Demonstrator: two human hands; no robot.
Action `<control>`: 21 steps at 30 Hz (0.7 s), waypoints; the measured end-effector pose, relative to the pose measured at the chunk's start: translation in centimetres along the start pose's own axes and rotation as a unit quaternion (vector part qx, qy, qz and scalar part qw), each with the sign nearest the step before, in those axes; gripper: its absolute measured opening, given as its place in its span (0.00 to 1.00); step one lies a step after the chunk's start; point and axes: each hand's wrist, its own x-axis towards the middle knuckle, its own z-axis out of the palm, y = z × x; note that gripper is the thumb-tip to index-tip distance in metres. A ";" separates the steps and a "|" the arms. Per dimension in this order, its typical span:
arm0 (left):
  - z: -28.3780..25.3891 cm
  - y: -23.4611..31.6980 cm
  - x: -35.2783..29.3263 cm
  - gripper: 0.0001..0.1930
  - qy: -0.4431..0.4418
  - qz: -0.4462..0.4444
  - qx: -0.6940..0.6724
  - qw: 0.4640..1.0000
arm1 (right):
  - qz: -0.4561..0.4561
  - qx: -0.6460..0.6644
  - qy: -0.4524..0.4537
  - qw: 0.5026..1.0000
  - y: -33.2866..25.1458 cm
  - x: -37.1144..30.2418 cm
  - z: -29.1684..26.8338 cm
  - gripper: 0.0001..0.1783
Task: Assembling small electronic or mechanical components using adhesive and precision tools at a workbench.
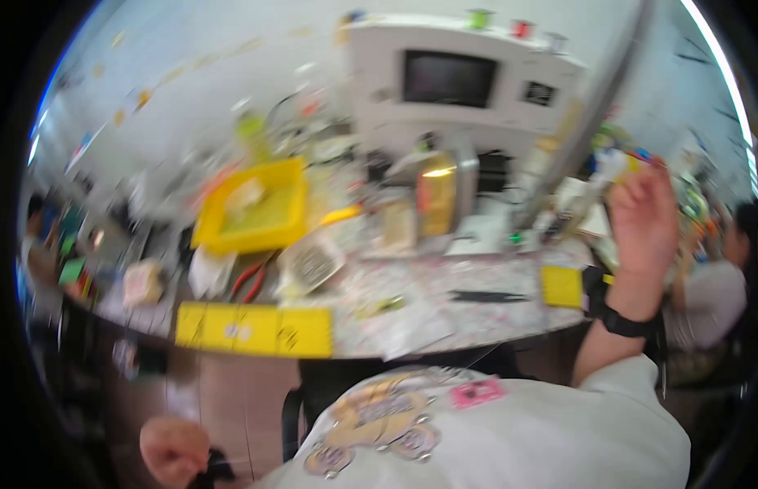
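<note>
The left hand (175, 451), fingers curled in, hangs over the floor, with a gap before the table's (517, 326) front edge. A yellow strip (254, 330) lies lengthwise along that edge. Further right, a dark slim tool (489, 297) lies roughly side to side. A grey bar (595, 106) slants up left of the raised right hand (646, 216), whose part-bent fingers point upward by a coloured item (639, 155) (too blurred to tell its direction, or whether they grip it).
</note>
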 end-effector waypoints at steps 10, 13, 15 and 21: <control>1.9 -0.6 3.8 0.03 -0.145 -0.198 -0.031 0.969 | -0.227 -0.302 0.118 0.918 -9.6 7.7 -1.2 0.11; 2.4 -0.6 4.1 0.03 -0.105 -0.266 0.005 0.958 | -0.250 -0.376 0.096 0.887 -11.7 11.8 0.8 0.09; 2.7 -0.5 4.3 0.04 -0.066 -0.310 0.023 0.948 | -0.291 -0.389 0.062 0.872 -12.9 14.9 2.8 0.09; 6.8 -1.2 6.9 0.05 0.002 -0.365 -0.004 0.931 | -0.408 -0.478 0.022 0.778 -19.0 20.6 8.6 0.08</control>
